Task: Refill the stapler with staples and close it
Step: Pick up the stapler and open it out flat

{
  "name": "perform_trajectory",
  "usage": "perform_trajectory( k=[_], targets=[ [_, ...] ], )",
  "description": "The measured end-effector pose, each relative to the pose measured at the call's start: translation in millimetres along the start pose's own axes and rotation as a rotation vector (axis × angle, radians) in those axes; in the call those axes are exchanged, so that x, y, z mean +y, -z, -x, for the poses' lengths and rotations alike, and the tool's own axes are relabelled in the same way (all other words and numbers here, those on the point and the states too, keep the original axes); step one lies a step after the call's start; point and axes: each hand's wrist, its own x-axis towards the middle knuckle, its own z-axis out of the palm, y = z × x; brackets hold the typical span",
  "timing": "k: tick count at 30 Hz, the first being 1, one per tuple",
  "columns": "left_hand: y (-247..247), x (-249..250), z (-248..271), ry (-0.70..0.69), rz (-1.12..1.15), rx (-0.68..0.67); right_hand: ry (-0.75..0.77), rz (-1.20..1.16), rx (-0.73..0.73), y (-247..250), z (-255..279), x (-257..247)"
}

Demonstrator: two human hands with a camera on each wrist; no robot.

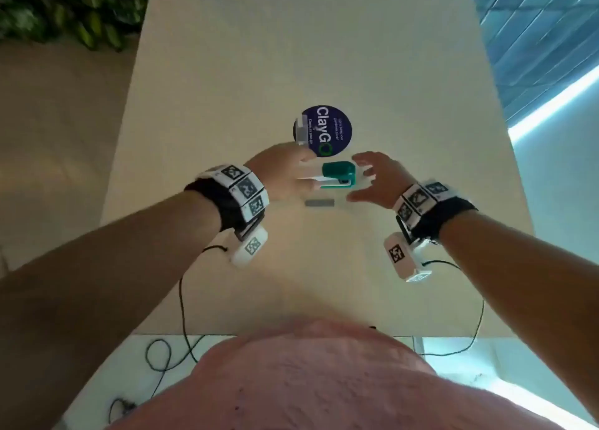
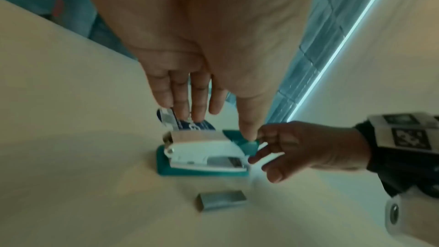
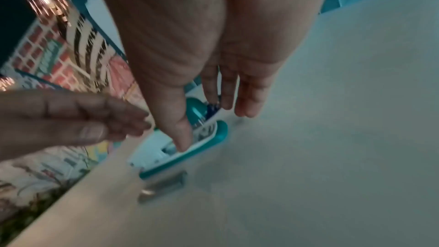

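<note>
A small teal and white stapler (image 1: 337, 177) lies on the beige table (image 1: 291, 57), just in front of a round blue sticker. Its teal lid (image 2: 247, 143) is tilted up off the white magazine (image 2: 204, 151). A grey strip of staples (image 1: 319, 202) lies loose on the table just in front of it. My left hand (image 1: 306, 172) is at the stapler's left end with straight fingers, its thumb (image 2: 249, 131) touching the lid. My right hand (image 1: 353, 178) is spread around the right end, its thumb (image 3: 182, 138) down against the stapler.
The round blue ClayGo sticker (image 1: 324, 131) sits behind the stapler, with a small pale blurred object (image 1: 303, 131) on its left edge. Cables hang from both wrists over the table's near edge (image 1: 291, 334). Plants stand beyond the far left corner.
</note>
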Motion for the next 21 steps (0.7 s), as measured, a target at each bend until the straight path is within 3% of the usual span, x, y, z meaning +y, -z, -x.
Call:
perform_trajectory(
  k=[5, 9, 21],
  targets=[
    [-19.0, 21.7, -24.3, -0.091, -0.008, -0.062, 0.078, 0.21, 0.038, -9.6, -4.9, -12.2],
    [-28.3, 29.8, -30.7, -0.091, 0.004, -0.039, 0.037, 0.15, 0.108, -14.6, -13.8, -2.7],
    [-27.3, 20.8, -33.1, -0.159, 0.018, 0.029, 0.08, 0.026, 0.086, -19.5, -18.1, 10.3]
  ],
)
